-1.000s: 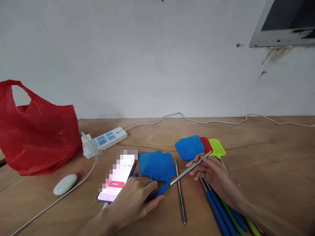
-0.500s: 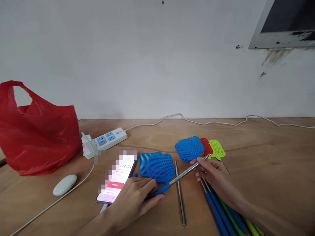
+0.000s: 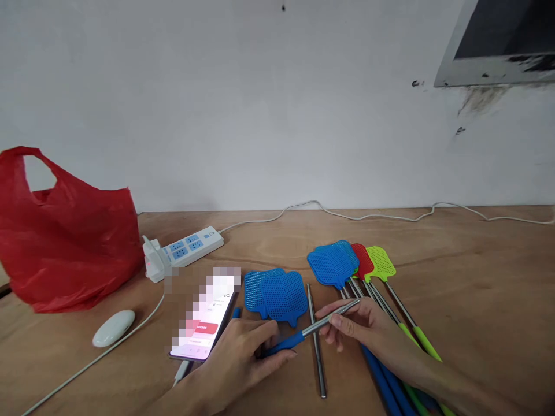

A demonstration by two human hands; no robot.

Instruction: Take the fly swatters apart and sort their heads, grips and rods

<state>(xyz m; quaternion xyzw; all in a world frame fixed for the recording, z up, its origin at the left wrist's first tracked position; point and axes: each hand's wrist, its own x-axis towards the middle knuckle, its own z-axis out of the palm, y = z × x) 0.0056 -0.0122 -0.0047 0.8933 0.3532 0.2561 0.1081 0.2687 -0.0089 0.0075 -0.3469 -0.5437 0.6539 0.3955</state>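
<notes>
My left hand [image 3: 236,355] is closed around the blue grip of a fly swatter handle [image 3: 284,345]. Its metal rod points up and right, where my right hand [image 3: 366,326] pinches it near the far end. No head is seen on that rod. Two loose blue swatter heads [image 3: 285,296] lie overlapping just beyond my left hand. Between the hands, a separate metal rod [image 3: 318,364] lies on the table, partly under the held handle. Behind my right hand are several fly swatters [image 3: 332,266] with blue, red and yellow-green heads; my forearm hides part of their handles.
A lit phone [image 3: 203,329] lies left of my left hand, with a cable at its lower end. Farther left are a white oval device [image 3: 113,328], a power strip [image 3: 193,245] and a red plastic bag [image 3: 69,242]. A white cord [image 3: 364,218] runs along the wall.
My right hand has moved down and left, closer to my left hand. The exposed metal rod between them looks shorter. My left hand keeps hold of the blue grip.
</notes>
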